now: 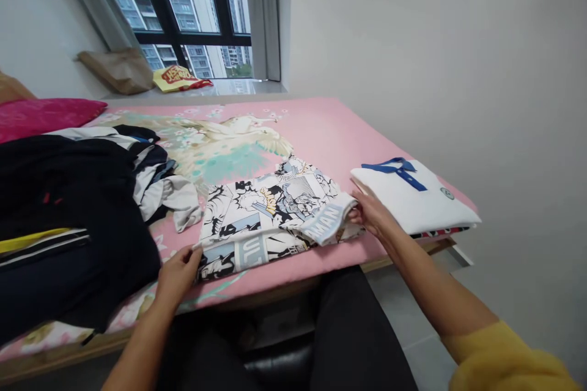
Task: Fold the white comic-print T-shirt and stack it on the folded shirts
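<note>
On the pink bedsheet (321, 125), the left hand (177, 275) and right hand (372, 215) pinch the printed garment (270, 204); even tension should limit creases.

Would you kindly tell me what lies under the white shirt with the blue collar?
Along the near edge of the white shirt, a strip of patterned cloth in red, black and white shows. The rest is covered, so I cannot tell how many pieces are there.

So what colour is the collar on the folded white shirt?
The collar is blue, seen best in the head view.
</note>
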The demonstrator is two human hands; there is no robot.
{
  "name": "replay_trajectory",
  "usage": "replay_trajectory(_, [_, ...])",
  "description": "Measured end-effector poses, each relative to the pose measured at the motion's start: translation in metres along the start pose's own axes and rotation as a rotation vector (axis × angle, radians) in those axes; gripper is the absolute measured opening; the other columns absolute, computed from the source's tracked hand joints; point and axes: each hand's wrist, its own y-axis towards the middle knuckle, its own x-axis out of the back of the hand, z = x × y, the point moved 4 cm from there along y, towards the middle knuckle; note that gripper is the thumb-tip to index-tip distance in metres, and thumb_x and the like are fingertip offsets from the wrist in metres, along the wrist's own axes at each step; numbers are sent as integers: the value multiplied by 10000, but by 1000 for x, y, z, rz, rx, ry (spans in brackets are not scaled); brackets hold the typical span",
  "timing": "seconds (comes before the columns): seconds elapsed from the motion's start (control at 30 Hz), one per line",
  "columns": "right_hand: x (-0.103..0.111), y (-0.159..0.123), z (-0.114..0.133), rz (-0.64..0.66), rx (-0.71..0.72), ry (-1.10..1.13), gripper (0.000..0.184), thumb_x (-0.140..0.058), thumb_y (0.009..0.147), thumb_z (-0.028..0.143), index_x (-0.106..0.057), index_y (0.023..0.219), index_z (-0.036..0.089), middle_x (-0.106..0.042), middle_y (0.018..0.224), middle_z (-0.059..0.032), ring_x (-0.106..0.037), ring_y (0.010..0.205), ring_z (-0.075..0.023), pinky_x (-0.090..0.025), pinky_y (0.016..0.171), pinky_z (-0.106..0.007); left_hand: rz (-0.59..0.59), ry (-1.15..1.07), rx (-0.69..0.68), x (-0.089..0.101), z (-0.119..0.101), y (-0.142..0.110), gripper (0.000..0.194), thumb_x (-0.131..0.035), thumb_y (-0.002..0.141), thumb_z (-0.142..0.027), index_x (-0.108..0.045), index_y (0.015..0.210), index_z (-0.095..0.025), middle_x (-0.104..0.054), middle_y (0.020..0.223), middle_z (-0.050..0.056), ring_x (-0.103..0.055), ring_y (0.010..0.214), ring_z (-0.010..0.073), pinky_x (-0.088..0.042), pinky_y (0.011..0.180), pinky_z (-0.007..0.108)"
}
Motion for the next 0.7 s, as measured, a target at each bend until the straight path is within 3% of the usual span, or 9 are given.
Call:
replay_trajectory(0.13, [25,27,-23,-125,20,-133,331,-581,784,460,-576,951,174,-647,743,-35,-469,409,-63,-364,339,-176,89,0,85,-11,9,15,527,-482,745,-576,-674,1021,-170,-712,992,77,-639,942,254,-466,776,292])
replay_trajectory(0.23, [48,19,-49,-103,52,-312,356,-600,759,478,-597,923,162,-595,588,2,-472,397,-79,-375,355,-182,126,-40,106,-14,20,13,596,-514,703,-630,-659,1049,-168,-706,1002,82,-639,933,258,-463,759,299])
replay_trajectory(0.33, [63,10,-68,-76,67,-424,382,-621,732,461,-600,970,163,-578,568,25,-487,403,-88,-397,370,-191,176,-50,129,-14,25,12,621,-544,672,-646,-650,1044,-160,-703,1001,82,-636,913,254,-450,745,297])
replay_trajectory(0.47, [65,13,-76,25,18,-501,382,-609,735,423,-594,1023,172,-568,569,40,-469,389,-80,-395,364,-188,304,56,110,-15,23,13,551,-491,681,-708,-652,761,-187,-676,730,36,-608,733,228,-398,618,280])
replay_trajectory(0.57, [59,16,-73,104,-12,-587,279,-610,734,418,-593,849,165,-528,511,46,-478,388,-85,-386,355,-181,309,120,71,-13,22,9,560,-480,672,-735,-520,555,-189,-534,527,4,-517,586,187,-315,527,261])
replay_trajectory(0.7, [51,15,-71,157,18,-531,310,-557,773,492,-503,752,187,-527,468,44,-536,406,-118,-405,369,-188,260,-74,61,-9,17,-2,522,-501,689,-705,-534,637,-187,-490,542,-27,-443,547,142,-297,518,238])
